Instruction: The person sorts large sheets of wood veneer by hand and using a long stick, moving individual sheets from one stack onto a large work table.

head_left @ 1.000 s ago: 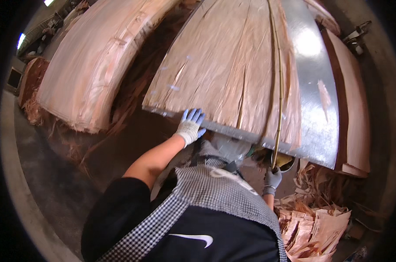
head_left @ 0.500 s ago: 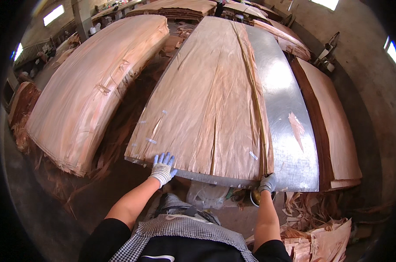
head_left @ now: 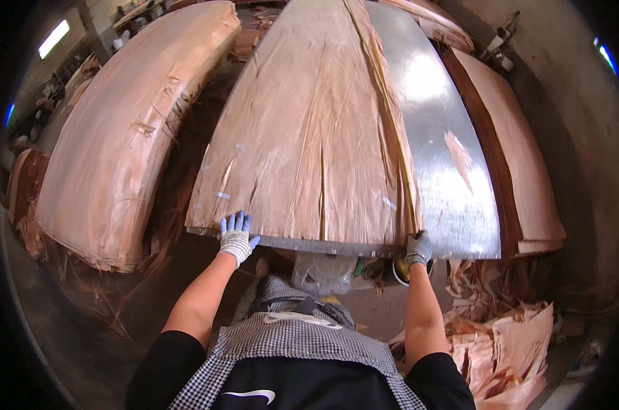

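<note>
Compared with half a second back, I see the view has dropped closer over the bench, while both of my hands sit on the near edge much as they did; a second ago the left one was further in toward the middle and the right one hung lower, below the edge. Now my left hand (head_left: pixel 236 239), in a white knit glove with blue fingertips, lies flat with fingers spread on the near left corner of the large thin sheet of pale reddish wood veneer (head_left: pixel 309 137). My right hand (head_left: pixel 418 249), in a grey glove, is closed over the sheet's near right corner, where a loose narrow strip runs along its right side. The hands are well apart, one at each end of the near edge. The veneer lies flat on the long shiny metal table (head_left: pixel 446 171), covering its left part and stretching away from me. A thick curved stack of the same veneer (head_left: pixel 125 143) lies to the left, another stack (head_left: pixel 521 171) to the right, and torn veneer scraps (head_left: pixel 507 348) lie on the floor by my right side.
</note>
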Motion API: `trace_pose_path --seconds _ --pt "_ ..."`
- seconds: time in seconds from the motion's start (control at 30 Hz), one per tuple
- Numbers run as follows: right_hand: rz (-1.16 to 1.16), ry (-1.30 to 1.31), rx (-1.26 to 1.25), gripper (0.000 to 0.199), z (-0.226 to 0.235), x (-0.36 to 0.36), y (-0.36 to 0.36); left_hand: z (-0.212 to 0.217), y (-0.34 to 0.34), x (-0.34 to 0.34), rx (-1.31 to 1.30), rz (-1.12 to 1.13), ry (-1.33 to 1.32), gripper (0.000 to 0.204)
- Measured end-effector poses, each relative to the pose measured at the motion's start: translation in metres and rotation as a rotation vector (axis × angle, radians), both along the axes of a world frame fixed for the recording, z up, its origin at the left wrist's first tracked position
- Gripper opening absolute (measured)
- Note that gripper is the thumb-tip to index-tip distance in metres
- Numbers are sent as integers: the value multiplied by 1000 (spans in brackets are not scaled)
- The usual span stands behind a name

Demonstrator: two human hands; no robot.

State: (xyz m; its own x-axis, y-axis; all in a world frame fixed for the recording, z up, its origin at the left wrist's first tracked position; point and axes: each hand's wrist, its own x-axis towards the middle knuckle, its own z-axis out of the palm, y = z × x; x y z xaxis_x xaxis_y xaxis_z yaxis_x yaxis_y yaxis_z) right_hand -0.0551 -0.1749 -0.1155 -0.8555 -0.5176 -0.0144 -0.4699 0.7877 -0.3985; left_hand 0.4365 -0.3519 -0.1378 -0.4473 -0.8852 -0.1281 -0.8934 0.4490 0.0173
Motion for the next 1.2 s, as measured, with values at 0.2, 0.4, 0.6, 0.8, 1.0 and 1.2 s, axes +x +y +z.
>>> trace_pose_path --seconds 0.2,0.4,0.6,0.8,1.0,1.2 --pt "-12 -100 13 34 -4 43 73 15 6 -2 45 10 -69 72" --pt "-75 -169 51 28 -9 86 184 15 3 -7 84 2 -103 73" --pt "-126 -216 -60 26 -9 94 204 6 0 -4 41 -10 -86 73" --pt "-107 -360 -338 19 -17 135 168 22 11 -13 -95 -16 68 67" --pt "-93 -740 -533 15 -5 154 122 9 67 -11 -90 -34 217 65" --pt "10 -919 -634 15 24 157 55 35 88 19 -126 -77 362 55"
